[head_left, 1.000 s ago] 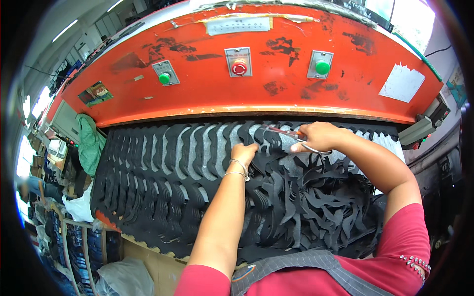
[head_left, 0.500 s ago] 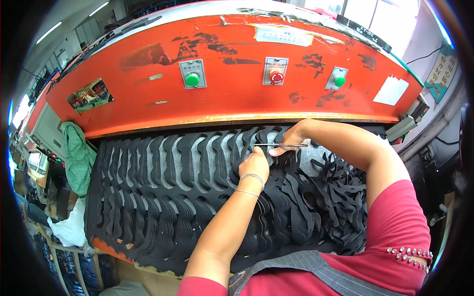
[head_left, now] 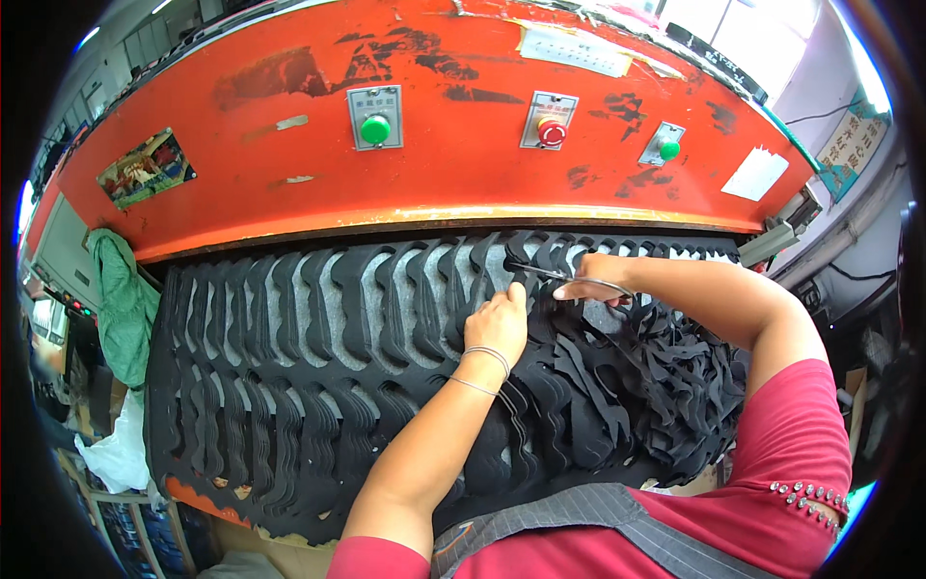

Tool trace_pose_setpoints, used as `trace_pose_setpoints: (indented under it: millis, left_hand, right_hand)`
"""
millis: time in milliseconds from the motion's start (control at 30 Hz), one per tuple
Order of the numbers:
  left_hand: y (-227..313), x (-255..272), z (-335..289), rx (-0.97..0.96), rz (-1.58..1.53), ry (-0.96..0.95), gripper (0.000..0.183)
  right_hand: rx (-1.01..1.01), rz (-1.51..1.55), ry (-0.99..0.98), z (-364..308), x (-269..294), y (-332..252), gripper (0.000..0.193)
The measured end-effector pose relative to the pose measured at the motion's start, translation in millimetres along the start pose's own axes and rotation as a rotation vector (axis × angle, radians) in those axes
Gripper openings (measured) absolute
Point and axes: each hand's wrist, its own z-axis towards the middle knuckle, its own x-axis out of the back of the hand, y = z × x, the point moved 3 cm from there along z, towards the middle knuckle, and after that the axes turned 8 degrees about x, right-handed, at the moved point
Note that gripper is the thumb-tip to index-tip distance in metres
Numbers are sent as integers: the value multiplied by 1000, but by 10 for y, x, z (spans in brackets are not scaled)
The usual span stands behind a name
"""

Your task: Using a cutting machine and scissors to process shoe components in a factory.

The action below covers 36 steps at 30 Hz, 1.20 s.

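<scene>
My right hand (head_left: 590, 274) is closed on a pair of scissors (head_left: 614, 286), whose blades point left among the black strips at the far side of the sheet. Just left of and nearer than the blades, my left hand (head_left: 496, 324) pinches the edge of the black cut-out sheet material (head_left: 371, 301). Wavy slots run through this layered sheet in two rows, and a grey surface shows through them. Loose black offcuts (head_left: 680, 386) lie heaped to the right, below my right forearm.
A red machine beam (head_left: 463, 169) spans the far side, with two green buttons (head_left: 375, 129) and a red button (head_left: 552, 132). Green cloth (head_left: 123, 304) hangs at the left, above a white plastic bag (head_left: 118, 454). A grey metal bracket (head_left: 767, 239) stands at the right end.
The scissors have turned, so their handles now sit lower and farther right. My right hand has shifted slightly right and down; my left hand still holds the sheet. The view has also shifted.
</scene>
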Motion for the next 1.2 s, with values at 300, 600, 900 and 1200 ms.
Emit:
trace_pose_setpoints:
  millis: [300, 600, 900, 1200]
  left_hand:
    - [-145, 27, -61, -23, -107, 65, 22]
    - [-123, 51, -148, -146, -175, 94, 13]
    - [-151, 139, -228, -162, -165, 75, 27]
    - [-114, 175, -583, -397, -65, -138, 28]
  right_hand:
    - [56, -23, -111, 266, 70, -246, 82]
    - [-76, -21, -118, -194, -38, 269, 90]
    - [129, -287, 40, 341, -89, -280, 85]
    - [39, -369, 112, 83, -295, -279, 89]
